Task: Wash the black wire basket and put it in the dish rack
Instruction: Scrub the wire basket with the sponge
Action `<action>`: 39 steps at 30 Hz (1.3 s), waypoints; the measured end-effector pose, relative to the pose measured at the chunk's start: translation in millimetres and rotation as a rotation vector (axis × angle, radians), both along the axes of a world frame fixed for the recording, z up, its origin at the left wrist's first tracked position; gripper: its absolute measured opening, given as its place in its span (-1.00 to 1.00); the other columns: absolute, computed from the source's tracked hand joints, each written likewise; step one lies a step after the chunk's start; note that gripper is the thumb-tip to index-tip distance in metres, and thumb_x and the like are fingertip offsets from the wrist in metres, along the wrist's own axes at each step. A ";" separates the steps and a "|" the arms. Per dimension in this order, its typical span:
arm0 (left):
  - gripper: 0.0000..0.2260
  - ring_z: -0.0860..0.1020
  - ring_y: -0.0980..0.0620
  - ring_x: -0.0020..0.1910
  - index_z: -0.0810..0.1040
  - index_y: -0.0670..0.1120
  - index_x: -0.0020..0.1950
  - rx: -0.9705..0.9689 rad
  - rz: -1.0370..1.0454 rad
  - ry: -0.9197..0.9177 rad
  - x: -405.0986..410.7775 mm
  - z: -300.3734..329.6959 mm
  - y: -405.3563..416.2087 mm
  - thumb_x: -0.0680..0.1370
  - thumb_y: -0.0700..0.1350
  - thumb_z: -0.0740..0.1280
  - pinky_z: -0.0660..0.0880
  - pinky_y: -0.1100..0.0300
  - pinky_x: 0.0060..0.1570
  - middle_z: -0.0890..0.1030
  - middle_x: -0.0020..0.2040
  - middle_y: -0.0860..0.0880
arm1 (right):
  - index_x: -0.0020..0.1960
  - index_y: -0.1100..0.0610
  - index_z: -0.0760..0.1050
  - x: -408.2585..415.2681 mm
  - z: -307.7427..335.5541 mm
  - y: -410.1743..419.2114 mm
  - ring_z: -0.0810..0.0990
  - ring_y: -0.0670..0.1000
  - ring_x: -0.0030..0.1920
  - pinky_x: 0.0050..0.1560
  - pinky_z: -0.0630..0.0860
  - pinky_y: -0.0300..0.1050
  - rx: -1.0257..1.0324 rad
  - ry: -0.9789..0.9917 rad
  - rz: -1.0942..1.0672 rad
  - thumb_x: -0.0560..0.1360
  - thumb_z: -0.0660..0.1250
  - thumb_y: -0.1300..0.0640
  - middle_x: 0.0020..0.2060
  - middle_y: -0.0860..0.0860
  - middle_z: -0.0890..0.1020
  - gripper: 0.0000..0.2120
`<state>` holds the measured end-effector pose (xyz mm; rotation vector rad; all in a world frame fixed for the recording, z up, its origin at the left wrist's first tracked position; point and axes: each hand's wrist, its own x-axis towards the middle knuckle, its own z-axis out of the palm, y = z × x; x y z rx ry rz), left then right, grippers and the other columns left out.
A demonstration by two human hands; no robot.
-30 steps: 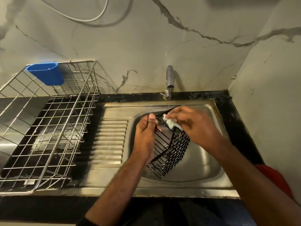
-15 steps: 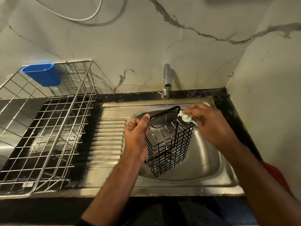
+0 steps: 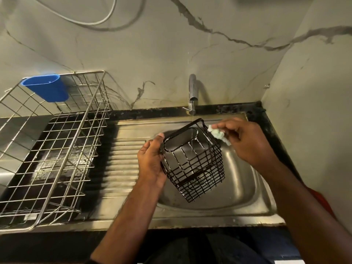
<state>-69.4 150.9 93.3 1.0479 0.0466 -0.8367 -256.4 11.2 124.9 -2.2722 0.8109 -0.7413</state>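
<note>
L hand [image 3: 150, 164] grips the black wire basket [image 3: 194, 164] by its left wall, thumb up near the rim, fingers wrapped round behind; holds it tilted, mouth toward the tap, prob. so water runs thru the inside. R hand [image 3: 247, 141] pinches a pale green scrub pad [image 3: 219, 134] btwn fingertips and thumb, pad touching the basket's upper right rim; looks like the scrub step on rim/outer wires.

Basket hangs above the sink [image 3: 247, 191] bowl, not resting on it, so drips fall into the bowl. Thin water stream from the tap [image 3: 192, 90] drops into the basket's open top. Whitish suds visible on some wires.

Dish rack [image 3: 57, 149] sits to the left on the surface, well apart from basket, beyond the ribbed drainboard [image 3: 123, 164]. Blue cup [image 3: 46, 87] hooked on the rack's far rim. Rack floor appears free for the basket.

Judgement: wash in progress, rinse + transfer to rack not yet done. Risk: wet soapy wires may slip in a one-hand grip.
</note>
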 end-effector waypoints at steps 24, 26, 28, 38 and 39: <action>-0.72 0.44 0.09 -0.63 0.51 -0.01 -0.33 0.064 -0.050 0.115 20.4 -25.8 5.5 0.58 -0.01 0.34 0.36 0.31 -0.66 0.48 -0.54 0.03 | 0.15 0.15 0.64 3.3 -33.0 2.0 0.59 -0.33 0.00 -0.06 0.35 -0.65 0.130 0.047 -0.138 0.50 0.35 0.44 0.09 -0.03 0.65 -0.69; -0.65 0.40 0.09 -0.65 0.45 -0.01 -0.41 0.062 -0.034 0.145 25.4 -35.7 6.9 0.57 0.01 0.30 0.31 0.34 -0.68 0.39 -0.61 0.02 | 0.14 0.15 0.64 3.7 -33.1 -0.9 0.64 -0.11 0.09 -0.03 0.36 -0.65 0.139 0.053 -0.160 0.50 0.36 0.42 0.10 0.00 0.67 -0.71; -0.71 0.40 0.09 -0.65 0.46 -0.01 -0.38 0.063 -0.046 0.147 28.3 -43.1 8.9 0.53 0.01 0.30 0.31 0.34 -0.69 0.40 -0.60 0.03 | 0.17 0.05 0.63 9.8 -21.7 2.7 0.62 -0.13 0.10 -0.02 0.40 -0.59 0.134 0.054 -0.159 0.53 0.36 0.34 0.13 -0.08 0.66 -0.71; -0.53 0.48 0.06 -0.53 0.42 -0.04 -0.58 -0.018 -0.061 0.058 39.1 -49.9 14.8 0.53 0.03 0.24 0.27 0.32 -0.59 0.28 -0.63 0.06 | 0.19 0.03 0.62 23.0 -3.7 19.5 0.59 -0.18 0.13 0.07 0.49 -0.48 0.023 -0.053 0.010 0.55 0.31 0.38 0.18 -0.13 0.62 -0.65; -0.54 0.47 0.06 -0.54 0.43 -0.05 -0.59 -0.011 -0.039 0.051 41.6 -50.4 15.9 0.52 0.02 0.25 0.27 0.30 -0.58 0.29 -0.64 0.05 | 0.18 -0.01 0.61 18.4 -9.7 13.2 0.58 -0.19 0.11 0.04 0.48 -0.50 0.031 0.007 -0.048 0.55 0.31 0.36 0.17 -0.13 0.62 -0.66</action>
